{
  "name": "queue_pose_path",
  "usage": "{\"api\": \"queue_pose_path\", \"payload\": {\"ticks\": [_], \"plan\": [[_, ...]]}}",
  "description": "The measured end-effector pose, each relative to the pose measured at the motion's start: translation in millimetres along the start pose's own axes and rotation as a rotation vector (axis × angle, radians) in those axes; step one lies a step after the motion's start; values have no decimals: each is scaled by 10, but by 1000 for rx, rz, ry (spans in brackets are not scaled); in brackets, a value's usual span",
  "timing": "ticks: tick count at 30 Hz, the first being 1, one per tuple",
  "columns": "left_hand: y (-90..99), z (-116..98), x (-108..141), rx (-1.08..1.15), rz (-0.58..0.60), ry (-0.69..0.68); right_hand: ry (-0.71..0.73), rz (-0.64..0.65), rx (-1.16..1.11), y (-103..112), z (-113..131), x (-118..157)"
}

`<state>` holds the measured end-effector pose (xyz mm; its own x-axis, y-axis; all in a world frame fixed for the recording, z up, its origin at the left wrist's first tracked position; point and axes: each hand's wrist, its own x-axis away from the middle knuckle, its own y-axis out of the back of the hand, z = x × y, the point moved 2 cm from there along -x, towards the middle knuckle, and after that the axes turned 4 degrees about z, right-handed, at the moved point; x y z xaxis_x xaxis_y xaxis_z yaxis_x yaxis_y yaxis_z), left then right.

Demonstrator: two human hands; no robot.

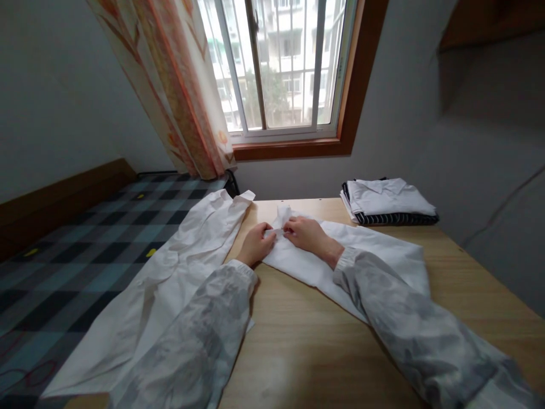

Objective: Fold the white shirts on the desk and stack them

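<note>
A white shirt (383, 255) lies on the wooden table (289, 346), its collar end towards the window. At the collar, my left hand (258, 244) pinches the white cloth between thumb and fingers. My right hand (310, 234) is closed on the same collar area, just to the right, its fingertips close to the left ones. My right forearm passes over part of the shirt. Another white garment (170, 272) is spread along the left side, partly under my left sleeve.
Folded clothes, white over black striped, form a stack (389, 199) at the table's back right. A bed with a checked cover (97, 238) is on the left. A patterned curtain (179, 85) hangs beside the window (285, 68).
</note>
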<state>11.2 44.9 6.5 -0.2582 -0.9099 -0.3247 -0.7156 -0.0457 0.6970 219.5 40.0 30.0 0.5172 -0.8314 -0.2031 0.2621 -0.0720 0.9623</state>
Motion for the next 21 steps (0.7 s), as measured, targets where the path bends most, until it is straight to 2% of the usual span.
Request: {"api": "queue_pose_path", "payload": {"ticks": [5, 9, 12, 16, 21], "plan": [[18, -18, -17, 251, 46, 1, -10, -92, -70, -67, -8, 59], [44, 6, -40, 442, 25, -10, 89, -169, -85, -60, 19, 100], [44, 36, -45, 472, 6, -12, 168, -200, -153, -73, -26, 116], [17, 43, -39, 452, 47, -15, 224, -222, -291, -107, -100, 116], [-7, 35, -33, 487, 115, -4, 168, -264, -270, -125, -80, 121]]}}
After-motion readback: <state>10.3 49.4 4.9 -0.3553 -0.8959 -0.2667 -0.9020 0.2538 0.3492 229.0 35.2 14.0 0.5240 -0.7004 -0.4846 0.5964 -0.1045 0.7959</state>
